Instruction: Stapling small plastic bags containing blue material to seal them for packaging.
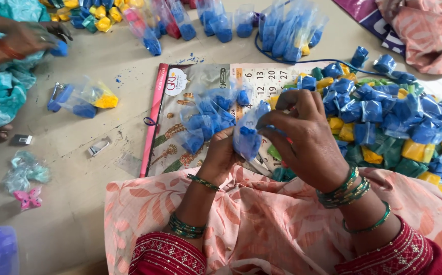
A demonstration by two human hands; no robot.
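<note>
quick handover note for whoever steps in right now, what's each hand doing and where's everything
Left hand: grips the bottom of a small clear bag of blue powder from below.
Right hand: pinches that bag's top, fingers closed on it.
Done: a cluster of filled blue bags lies on the calendar; more filled bags sit along the far edge.
Left: the loose pile of blue, yellow and green packets to the right.
Another person's hand works at far left with a blue piece.

Bare beige floor (104, 168), daylit
</note>
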